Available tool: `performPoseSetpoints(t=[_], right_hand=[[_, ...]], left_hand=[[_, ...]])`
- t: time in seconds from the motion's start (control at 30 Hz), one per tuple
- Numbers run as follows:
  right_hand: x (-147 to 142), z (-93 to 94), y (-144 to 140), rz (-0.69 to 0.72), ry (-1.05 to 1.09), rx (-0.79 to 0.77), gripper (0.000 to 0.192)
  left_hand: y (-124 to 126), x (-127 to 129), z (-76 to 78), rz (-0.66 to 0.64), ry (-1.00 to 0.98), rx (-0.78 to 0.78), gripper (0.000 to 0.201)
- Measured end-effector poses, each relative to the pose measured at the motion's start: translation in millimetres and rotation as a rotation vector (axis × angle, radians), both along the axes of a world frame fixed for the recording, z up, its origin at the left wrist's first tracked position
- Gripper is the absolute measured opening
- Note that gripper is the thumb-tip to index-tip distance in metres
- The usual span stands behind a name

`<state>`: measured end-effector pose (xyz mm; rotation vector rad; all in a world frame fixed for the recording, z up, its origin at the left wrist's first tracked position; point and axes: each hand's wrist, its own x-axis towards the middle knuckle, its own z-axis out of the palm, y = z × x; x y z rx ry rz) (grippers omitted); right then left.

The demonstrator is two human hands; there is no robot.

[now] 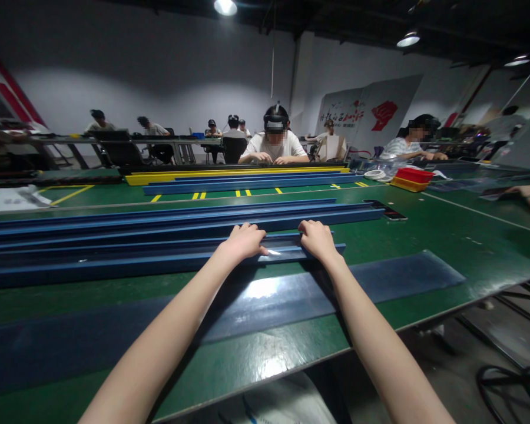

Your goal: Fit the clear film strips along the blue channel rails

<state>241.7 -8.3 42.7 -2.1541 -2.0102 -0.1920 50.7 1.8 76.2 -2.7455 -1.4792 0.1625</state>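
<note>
Though near one transparent strip [406,275], two hands [247,240] [317,238] on one blue channel [159,259].

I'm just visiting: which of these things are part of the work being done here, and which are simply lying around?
Part of the work:
near blue channel, with the left hand and right hand on it
perhaps the glossy flat strip beneath the forearms

Seemingly just lying around:
phone
red and yellow bins
white sheet
</note>
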Motion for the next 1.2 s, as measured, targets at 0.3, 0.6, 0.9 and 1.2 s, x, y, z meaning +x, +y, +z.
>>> performPoseSetpoints(t=[0.3,0.6,0.9,1.2], right_hand=[[4.3,-5.1,4.9,0.004,0.019,-0.023,0.035],[-3.3,-6.0,5.8,0.035,0.02,-0.025,0.032],[-4.7,-4.8,4.7,0.041,0.014,0.0,0.032],[-2.7,-3.5,2.6,0.029,0.006,0.022,0.033]], left_hand=[[-7.6,-4.5,9.8,0.005,0.115,0.021,0.029],[-11.9,13.4,-6.3,-0.111,-0.064,0.116,0.044],[-1.3,13.3,-21.7,-0.126,-0.094,0.04,0.055],[2.3,9.2,-17.9,-0.108,-0.075,0.018,0.053]])
